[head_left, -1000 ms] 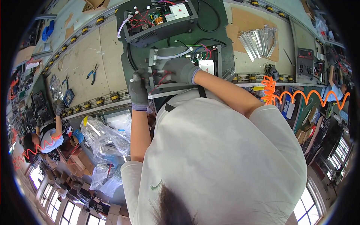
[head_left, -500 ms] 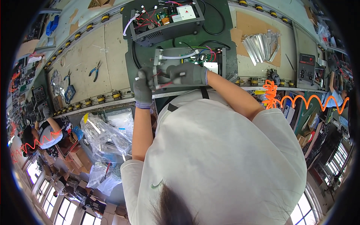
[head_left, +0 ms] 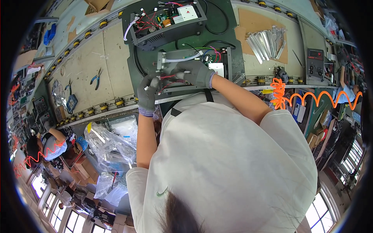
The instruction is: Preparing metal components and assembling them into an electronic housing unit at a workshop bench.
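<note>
- Red wires [head_left: 168, 76] are the thing I keep my eye on: they run across the short gap between the two gloved hands, above the near left corner of the nearer box.
- Right hand [head_left: 196, 73]: I see its fingers bent together at the wires' right end, pinching them, with the palm turned down over the box.
- Left hand [head_left: 147, 91]: its fingers curl upward at the wires' left end, just beside the box; from where I sit, I cannot tell whether they grip or only touch.
- Nearer box [head_left: 160, 61] lies open on the green mat [head_left: 149, 58], a white hose [head_left: 182, 59] along its far side and a white block [head_left: 216, 68] just beyond the right wrist.
- Farther box [head_left: 169, 37], also open, stands beyond it, apart from both hands.
- Metal strips [head_left: 268, 44] lie fanned on cardboard [head_left: 248, 19] to my right, pliers [head_left: 95, 77] well off to my left.
</note>
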{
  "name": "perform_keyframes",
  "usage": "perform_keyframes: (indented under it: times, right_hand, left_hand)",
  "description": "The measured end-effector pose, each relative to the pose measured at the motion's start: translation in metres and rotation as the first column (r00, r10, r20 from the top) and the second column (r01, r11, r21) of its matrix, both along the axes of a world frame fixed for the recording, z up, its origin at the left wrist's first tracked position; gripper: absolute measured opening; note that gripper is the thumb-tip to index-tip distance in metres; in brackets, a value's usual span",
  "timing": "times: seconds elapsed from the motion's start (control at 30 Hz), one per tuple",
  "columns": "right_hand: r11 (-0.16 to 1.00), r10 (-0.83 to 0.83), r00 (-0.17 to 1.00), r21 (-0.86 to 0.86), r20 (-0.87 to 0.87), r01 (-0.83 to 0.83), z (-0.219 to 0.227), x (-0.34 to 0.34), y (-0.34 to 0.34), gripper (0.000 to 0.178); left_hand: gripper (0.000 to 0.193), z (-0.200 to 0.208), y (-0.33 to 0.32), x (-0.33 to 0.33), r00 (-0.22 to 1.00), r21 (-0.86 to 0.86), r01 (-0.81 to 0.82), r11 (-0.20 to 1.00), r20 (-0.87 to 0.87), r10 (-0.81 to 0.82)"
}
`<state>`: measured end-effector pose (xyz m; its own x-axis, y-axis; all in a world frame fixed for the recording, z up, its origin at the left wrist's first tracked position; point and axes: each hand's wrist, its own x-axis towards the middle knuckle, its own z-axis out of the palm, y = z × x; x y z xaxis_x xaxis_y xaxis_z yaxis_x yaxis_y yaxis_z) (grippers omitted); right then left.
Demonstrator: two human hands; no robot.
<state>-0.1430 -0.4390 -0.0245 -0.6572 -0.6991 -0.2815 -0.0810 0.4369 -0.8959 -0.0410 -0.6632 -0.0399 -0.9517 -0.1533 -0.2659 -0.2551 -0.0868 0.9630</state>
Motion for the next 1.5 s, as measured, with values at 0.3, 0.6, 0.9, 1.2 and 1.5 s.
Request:
perform_keyframes:
  times: [0.3,0.6,0.9,1.2,1.5]
  right_hand:
    - [0.968,-0.233,0.961,-0.053,0.146,0.243,-0.02,-0.001,0.007,0.024]
    - [0.908,-0.39,0.891,-0.06,0.232,0.414,-0.022,0.003,0.017,0.02]
    - [0.999,0.043,0.984,-0.026,-0.17,-0.048,-0.017,0.015,0.002,0.024]
    - [0.986,0.017,0.999,-0.166,-0.051,-0.026,-0.022,0.018,-0.003,0.026]
    - [1.0,0.019,0.972,0.014,-0.236,-0.016,-0.025,0.009,0.002,0.03]
  left_hand:
    - [0.045,-0.011,0.002,0.003,0.989,0.054,-0.093,0.994,0.118,0.086]
    - [0.043,-0.023,-0.005,0.009,0.988,0.391,-0.141,0.91,0.005,0.152]
    - [0.037,-0.03,-0.008,0.009,0.962,0.597,-0.266,0.757,0.115,0.247]
    - [0.046,-0.017,-0.002,0.005,0.972,0.646,-0.213,0.733,0.064,0.226]
    - [0.044,0.0,0.0,0.002,0.979,-0.005,-0.074,0.997,0.193,0.073]
